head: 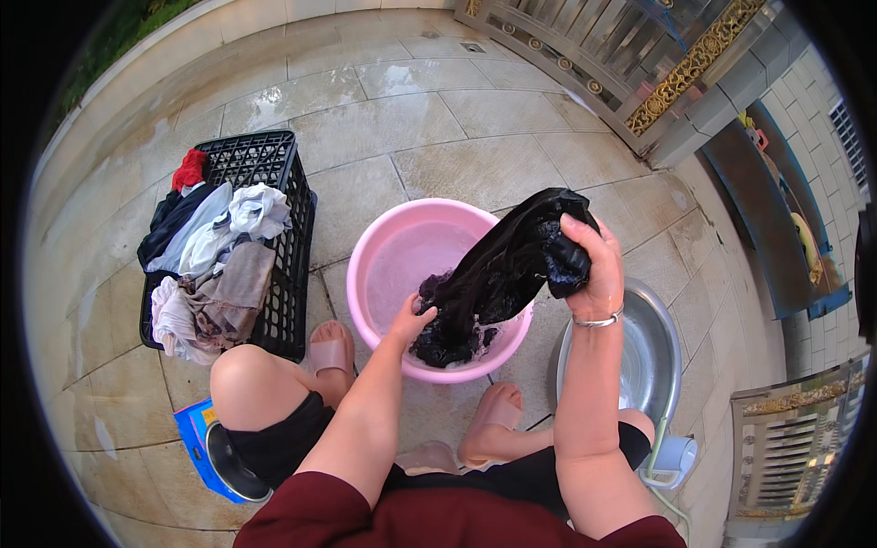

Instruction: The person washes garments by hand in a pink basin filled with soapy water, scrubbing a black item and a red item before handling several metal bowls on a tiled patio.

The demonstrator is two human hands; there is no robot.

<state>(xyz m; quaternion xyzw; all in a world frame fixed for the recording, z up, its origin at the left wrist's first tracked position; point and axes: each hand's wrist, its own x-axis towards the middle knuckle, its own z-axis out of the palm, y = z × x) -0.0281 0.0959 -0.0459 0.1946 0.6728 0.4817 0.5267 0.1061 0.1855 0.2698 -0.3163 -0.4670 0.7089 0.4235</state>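
A wet black garment (507,260) stretches from the pink plastic basin (357,288) up to the right. Its upper end is bunched in my right hand (597,267), raised above the basin's right rim. A metal bangle circles that wrist. My left hand (411,323) is at the near left part of the garment, low over the basin, with the thumb on top and the fingers partly hidden by the cloth. The garment's lower end lies in cloudy water (418,257) in the basin.
On the left, a black plastic crate (281,274) carries a heap of clothes (212,233). A metal tub (651,349) stands right, beside a pale hose (659,445) and a blue plastic scoop (675,455). The tiled floor (473,157) has wet patches; a metal gate (582,48) stands beyond.
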